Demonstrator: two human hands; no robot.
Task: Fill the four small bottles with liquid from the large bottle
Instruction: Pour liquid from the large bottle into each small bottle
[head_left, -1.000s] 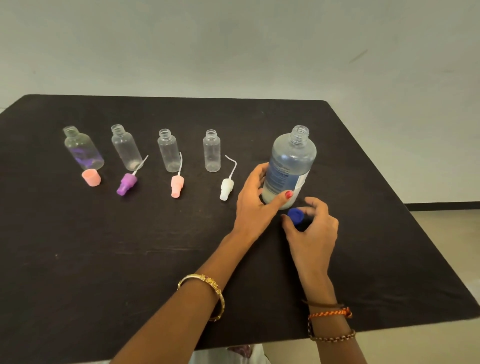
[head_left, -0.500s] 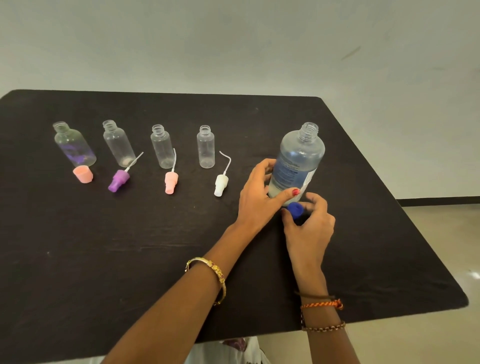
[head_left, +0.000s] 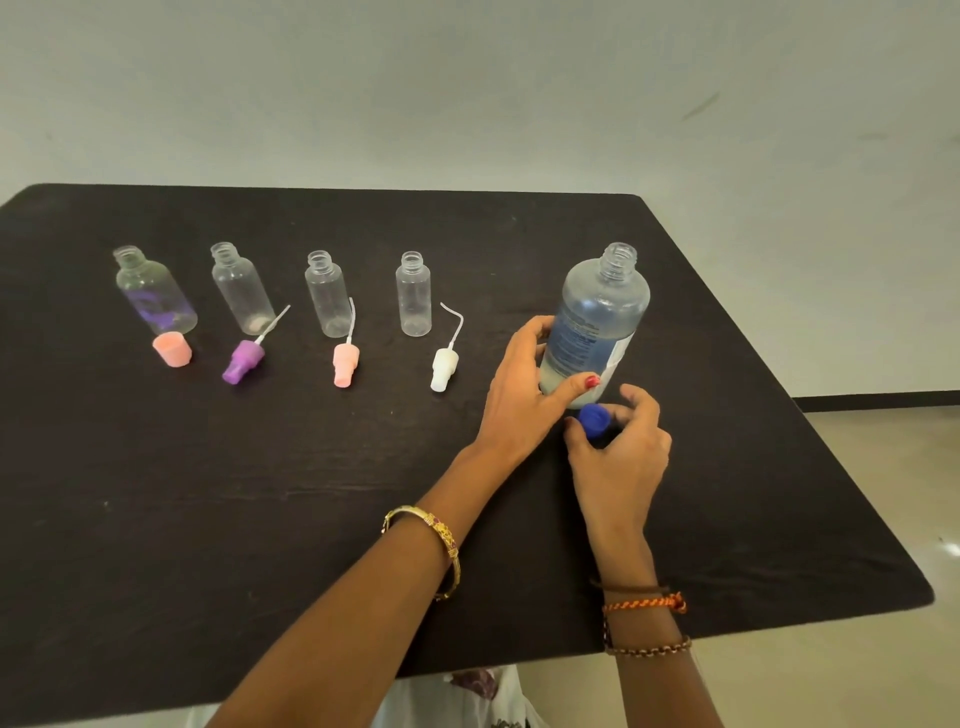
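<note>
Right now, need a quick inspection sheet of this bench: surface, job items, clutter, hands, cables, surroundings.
Surface: black table, dark cloth-like top.
Job's things: large bottle upright, uncapped, some liquid at its base; four small bottles in a row, all uncapped and upright, none visibly filled.
Caps: peach cap, purple nozzle, pink nozzle, white nozzle, each lying in front of its bottle.
Clutter: nothing seen.
Hands: left hand grips the large bottle low down; right hand fingers pinch the blue cap at the table.
Cables: nothing seen.
Surroundings: plain pale wall, floor at right.
</note>
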